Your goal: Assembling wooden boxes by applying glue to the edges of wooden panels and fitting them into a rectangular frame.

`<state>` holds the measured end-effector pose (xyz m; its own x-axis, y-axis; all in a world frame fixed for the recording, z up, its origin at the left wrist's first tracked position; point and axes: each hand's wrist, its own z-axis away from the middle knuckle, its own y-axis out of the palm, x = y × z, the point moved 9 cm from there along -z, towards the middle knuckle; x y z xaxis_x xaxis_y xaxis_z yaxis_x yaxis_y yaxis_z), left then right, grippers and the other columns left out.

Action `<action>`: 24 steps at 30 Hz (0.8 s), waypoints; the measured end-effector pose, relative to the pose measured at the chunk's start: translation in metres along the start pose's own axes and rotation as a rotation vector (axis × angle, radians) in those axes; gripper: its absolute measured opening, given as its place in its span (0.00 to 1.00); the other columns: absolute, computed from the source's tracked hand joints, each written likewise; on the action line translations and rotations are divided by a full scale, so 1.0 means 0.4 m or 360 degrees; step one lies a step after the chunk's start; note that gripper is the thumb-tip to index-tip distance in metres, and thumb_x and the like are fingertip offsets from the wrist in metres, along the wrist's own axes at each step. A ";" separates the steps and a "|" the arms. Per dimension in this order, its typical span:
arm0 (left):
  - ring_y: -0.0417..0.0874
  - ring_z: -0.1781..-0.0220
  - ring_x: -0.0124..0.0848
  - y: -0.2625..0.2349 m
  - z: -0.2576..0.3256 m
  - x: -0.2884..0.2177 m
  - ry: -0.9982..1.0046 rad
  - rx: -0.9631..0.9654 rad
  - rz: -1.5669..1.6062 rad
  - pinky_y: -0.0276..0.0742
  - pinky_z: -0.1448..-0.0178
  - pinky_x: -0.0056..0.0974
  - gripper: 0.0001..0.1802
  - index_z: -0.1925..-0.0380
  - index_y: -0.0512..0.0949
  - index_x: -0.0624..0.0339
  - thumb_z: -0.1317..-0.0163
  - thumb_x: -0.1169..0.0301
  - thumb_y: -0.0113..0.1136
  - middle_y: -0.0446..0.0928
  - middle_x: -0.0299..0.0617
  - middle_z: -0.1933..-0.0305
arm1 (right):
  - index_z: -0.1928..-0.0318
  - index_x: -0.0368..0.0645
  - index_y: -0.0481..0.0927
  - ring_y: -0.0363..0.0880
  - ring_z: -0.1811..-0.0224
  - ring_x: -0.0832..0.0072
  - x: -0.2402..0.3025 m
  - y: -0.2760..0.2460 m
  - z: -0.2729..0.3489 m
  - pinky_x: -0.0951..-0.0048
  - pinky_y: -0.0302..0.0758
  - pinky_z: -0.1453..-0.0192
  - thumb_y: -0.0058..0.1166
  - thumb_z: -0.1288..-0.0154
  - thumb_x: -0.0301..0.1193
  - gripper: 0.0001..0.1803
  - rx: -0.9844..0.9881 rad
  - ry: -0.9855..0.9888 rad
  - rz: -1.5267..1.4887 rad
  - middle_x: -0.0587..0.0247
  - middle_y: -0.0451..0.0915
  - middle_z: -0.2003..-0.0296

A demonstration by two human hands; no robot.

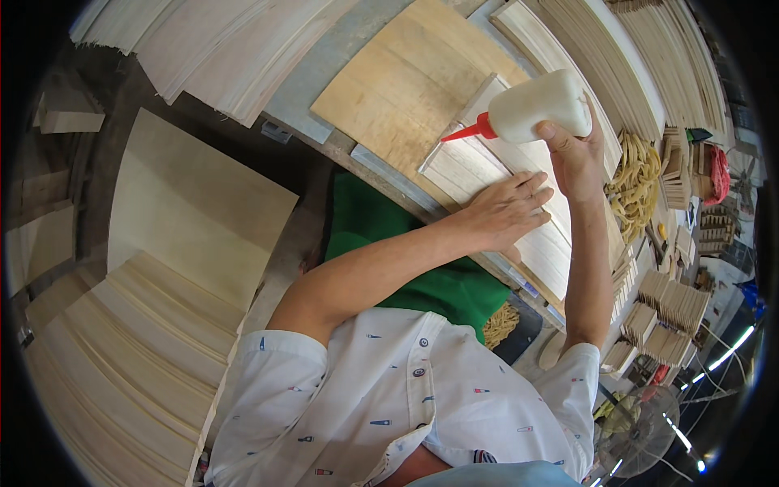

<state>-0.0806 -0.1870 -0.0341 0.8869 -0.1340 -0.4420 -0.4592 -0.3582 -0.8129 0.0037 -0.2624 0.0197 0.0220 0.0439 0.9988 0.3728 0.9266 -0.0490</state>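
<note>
My right hand [578, 154] grips a white glue bottle [537, 105] with a red nozzle, tipped sideways so the nozzle points left over a pale wooden strip panel [462, 166]. My left hand [507, 209] lies flat, fingers spread, on that panel and presses it down. The panel rests on a larger plywood sheet [398, 81] on the workbench. A green cloth [381, 235] hangs below the bench edge, near my body.
Stacks of thin veneer sheets [138, 357] lie at the lower left and more [227, 49] at the top. Bundled wooden slats [673, 304] and a pile of yellowish rubber bands [637, 174] sit to the right. A fan [637, 426] stands at the lower right.
</note>
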 end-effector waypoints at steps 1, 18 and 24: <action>0.56 0.25 0.46 0.004 -0.001 0.000 -0.0003 0.0040 -0.0005 0.47 0.22 0.46 0.43 0.42 0.74 0.53 0.60 0.47 0.72 0.64 0.47 0.31 | 0.40 0.36 0.68 0.77 0.47 0.70 0.002 -0.003 -0.006 0.67 0.72 0.41 0.69 0.47 0.26 0.34 0.0010 -0.0020 -0.0009 0.58 0.78 0.51; 0.51 0.23 0.46 0.010 -0.001 0.000 -0.0005 0.0141 -0.0045 0.44 0.22 0.47 0.43 0.40 0.73 0.52 0.56 0.44 0.70 0.62 0.45 0.29 | 0.38 0.36 0.65 0.77 0.45 0.68 -0.001 -0.098 -0.074 0.63 0.75 0.42 0.66 0.42 0.26 0.34 -0.0054 -0.0121 -0.0097 0.57 0.77 0.48; 0.52 0.23 0.45 -0.002 -0.001 -0.001 -0.0005 0.0163 -0.0022 0.46 0.22 0.47 0.44 0.39 0.72 0.52 0.56 0.44 0.69 0.62 0.45 0.28 | 0.38 0.36 0.66 0.77 0.45 0.68 0.009 -0.128 -0.096 0.62 0.76 0.42 0.66 0.41 0.27 0.32 -0.0141 -0.0145 -0.0056 0.57 0.77 0.49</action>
<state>-0.0805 -0.1871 -0.0332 0.8930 -0.1267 -0.4318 -0.4500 -0.2639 -0.8532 0.0202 -0.3241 0.0255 -0.0752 0.0495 0.9959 0.4526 0.8917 -0.0101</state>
